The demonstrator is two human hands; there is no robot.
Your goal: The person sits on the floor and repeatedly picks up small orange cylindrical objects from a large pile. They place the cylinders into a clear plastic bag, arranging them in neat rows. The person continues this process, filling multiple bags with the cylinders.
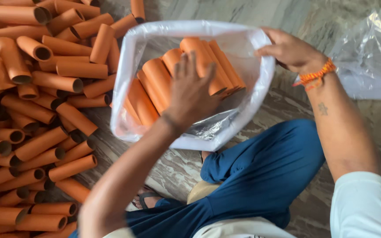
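Orange tube heap [36, 114] at our nine o'clock, within reach. Clear plastic bag [131, 105] centre; right hand [289, 50] pinches rim at two o'clock, holding mouth wide. Left hand [190, 94], fingers spread flat, presses bagged tubes [155, 79] into neat rows.

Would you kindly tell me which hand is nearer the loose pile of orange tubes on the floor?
Left. The left hand is inside the bag beside the pile; the right hand holds the bag's far rim.
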